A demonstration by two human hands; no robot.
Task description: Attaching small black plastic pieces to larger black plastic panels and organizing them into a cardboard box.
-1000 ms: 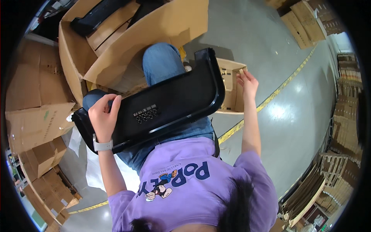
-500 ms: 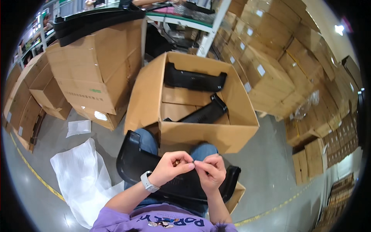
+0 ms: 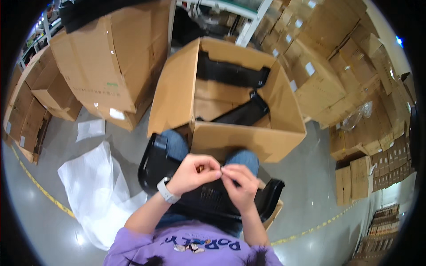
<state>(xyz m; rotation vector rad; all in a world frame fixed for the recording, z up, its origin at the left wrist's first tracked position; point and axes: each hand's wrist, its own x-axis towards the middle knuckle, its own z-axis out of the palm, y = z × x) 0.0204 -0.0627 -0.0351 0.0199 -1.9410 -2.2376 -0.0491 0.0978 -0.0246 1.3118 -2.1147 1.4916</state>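
Note:
A long black moulded plastic part (image 3: 153, 170) with raised ends lies across my lap. Above its middle my two hands meet fingertip to fingertip. My left hand (image 3: 199, 172), with a pale watch on its wrist, has thumb and forefinger pinched together. Touching it, my right hand (image 3: 241, 184) is pinched in the same way. Whatever sits between the fingertips is too small to make out. Just beyond my knees stands an open cardboard box (image 3: 248, 141) with two similar black parts (image 3: 233, 73) inside, one against the far wall and one leaning diagonally.
White sheeting (image 3: 95, 186) lies on the floor at left, with a smaller white piece (image 3: 91, 129) behind it. Tall cartons (image 3: 95, 57) stand at back left, topped by something black. Stacked cartons (image 3: 319, 84) fill the right side. A white-framed bench (image 3: 253, 26) stands behind the box.
The whole view has tilted downward, so the scene sits higher or shifted. My hands stay pinched together over the black part, with only slight finger movement.

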